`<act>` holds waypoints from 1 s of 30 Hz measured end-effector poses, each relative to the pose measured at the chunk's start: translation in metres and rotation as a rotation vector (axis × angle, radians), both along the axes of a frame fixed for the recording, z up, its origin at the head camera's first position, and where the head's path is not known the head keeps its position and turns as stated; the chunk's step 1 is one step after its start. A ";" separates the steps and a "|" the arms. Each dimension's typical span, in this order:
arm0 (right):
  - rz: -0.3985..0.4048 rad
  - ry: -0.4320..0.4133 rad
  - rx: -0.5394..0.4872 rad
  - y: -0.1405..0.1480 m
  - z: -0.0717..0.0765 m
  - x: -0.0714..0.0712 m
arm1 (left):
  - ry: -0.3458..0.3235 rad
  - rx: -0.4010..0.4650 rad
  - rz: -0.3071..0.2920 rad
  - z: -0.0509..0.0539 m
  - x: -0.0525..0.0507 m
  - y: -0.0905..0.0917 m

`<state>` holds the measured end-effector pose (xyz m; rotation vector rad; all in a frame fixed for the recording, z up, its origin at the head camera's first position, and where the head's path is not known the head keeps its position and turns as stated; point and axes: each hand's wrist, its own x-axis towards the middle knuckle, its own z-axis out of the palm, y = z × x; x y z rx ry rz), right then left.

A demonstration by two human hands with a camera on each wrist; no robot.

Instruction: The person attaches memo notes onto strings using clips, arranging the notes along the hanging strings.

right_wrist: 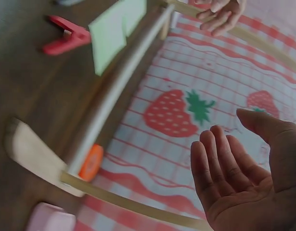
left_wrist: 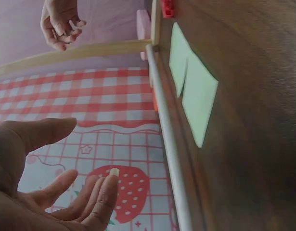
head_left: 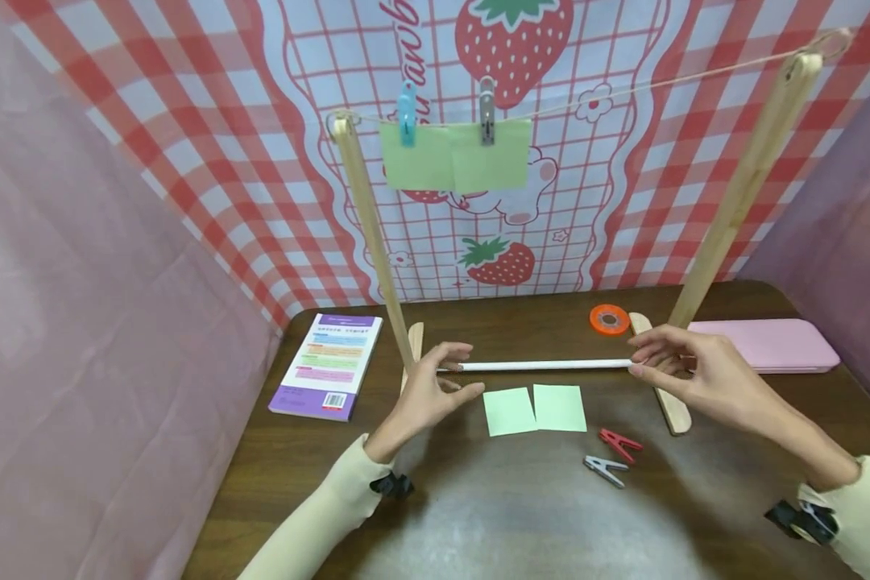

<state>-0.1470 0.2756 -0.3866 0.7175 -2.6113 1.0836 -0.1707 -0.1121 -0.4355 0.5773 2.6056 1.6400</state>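
Observation:
My left hand (head_left: 428,395) hovers beside the left wooden post (head_left: 374,234), thumb and fingers spread apart and holding nothing. Near the right post (head_left: 741,185) is my right hand (head_left: 710,379); its palm is bare in the right wrist view, with loosely bent fingers. A white rod (head_left: 551,366) joins the posts low down, and a string (head_left: 645,87) runs between their tops. Two green paper squares (head_left: 418,165) hang there from a blue clothespin (head_left: 407,117) and a grey clothespin (head_left: 487,113). On the table lie two more green squares (head_left: 559,408), a red clothespin (head_left: 620,445) and a silver clothespin (head_left: 606,471).
A purple-and-white book (head_left: 328,366) lies at the table's left. An orange disc (head_left: 609,319) sits behind the rod, and a pink case (head_left: 764,345) is at the right. Wooden feet (head_left: 676,412) support the posts. A strawberry-print cloth (head_left: 503,264) hangs behind.

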 end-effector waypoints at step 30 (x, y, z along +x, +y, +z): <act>0.022 -0.152 -0.015 0.004 -0.110 0.035 | 0.005 -0.486 -0.154 -0.035 0.002 0.020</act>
